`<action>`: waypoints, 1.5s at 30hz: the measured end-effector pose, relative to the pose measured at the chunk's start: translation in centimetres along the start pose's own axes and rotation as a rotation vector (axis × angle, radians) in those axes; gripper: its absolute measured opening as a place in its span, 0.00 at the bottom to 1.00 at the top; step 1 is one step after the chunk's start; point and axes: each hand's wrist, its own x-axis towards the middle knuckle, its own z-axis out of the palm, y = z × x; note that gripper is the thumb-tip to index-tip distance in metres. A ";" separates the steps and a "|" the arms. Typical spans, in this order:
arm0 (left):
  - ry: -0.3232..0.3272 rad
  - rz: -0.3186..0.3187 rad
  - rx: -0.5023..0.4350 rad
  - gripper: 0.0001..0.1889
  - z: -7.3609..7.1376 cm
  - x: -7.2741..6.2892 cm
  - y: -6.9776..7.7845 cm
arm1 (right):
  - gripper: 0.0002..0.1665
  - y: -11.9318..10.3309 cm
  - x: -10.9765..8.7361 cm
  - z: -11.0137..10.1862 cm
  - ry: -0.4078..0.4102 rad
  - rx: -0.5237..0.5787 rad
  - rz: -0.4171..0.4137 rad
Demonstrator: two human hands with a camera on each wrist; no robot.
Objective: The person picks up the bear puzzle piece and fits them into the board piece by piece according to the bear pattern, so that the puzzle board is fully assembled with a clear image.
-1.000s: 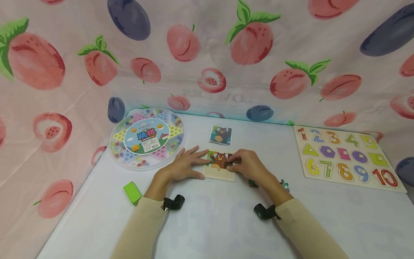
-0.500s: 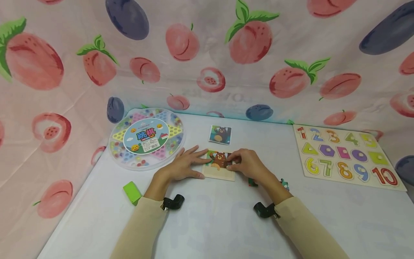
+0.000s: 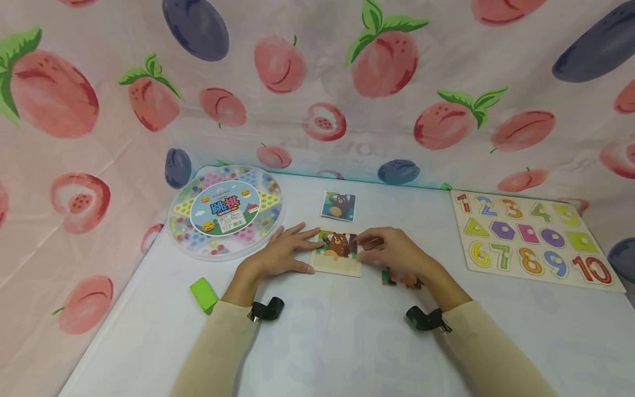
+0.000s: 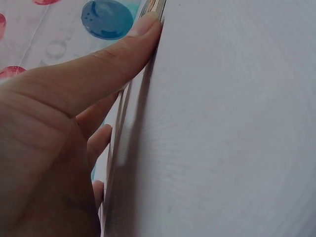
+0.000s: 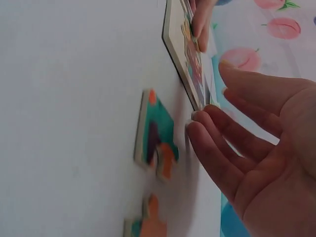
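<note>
A small wooden jigsaw board [image 3: 337, 268] lies mid-table, its upper part filled with bear-picture pieces and its lower strip bare wood. My left hand [image 3: 285, 252] is spread at the board's left side, index finger over the picture and thumb by the lower left corner. At the right edge is my right hand [image 3: 394, 251], fingers loosely bent; the right wrist view shows nothing between its thumb and fingertips. Two loose puzzle pieces, a green one [image 3: 388, 277] and an orange-brown one [image 3: 410, 281], lie below that hand. The right wrist view shows the green piece [image 5: 160, 131] lying flat.
A bear picture card [image 3: 339, 207] lies behind the board. To the left are a round Chinese checkers box [image 3: 225, 212] and a green block [image 3: 203, 295]. A wooden number-and-shape board [image 3: 533, 240] lies far right. Fruit-print cloth hangs behind.
My right hand has let go of the piece at the board's right side and drawn slightly right. The loose pieces beneath its wrist show more now. My left hand has stayed put.
</note>
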 end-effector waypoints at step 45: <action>0.031 -0.007 -0.025 0.35 0.1 0.0 0.1 | 0.23 4.6 -5.5 -0.4 0.103 -0.176 -0.172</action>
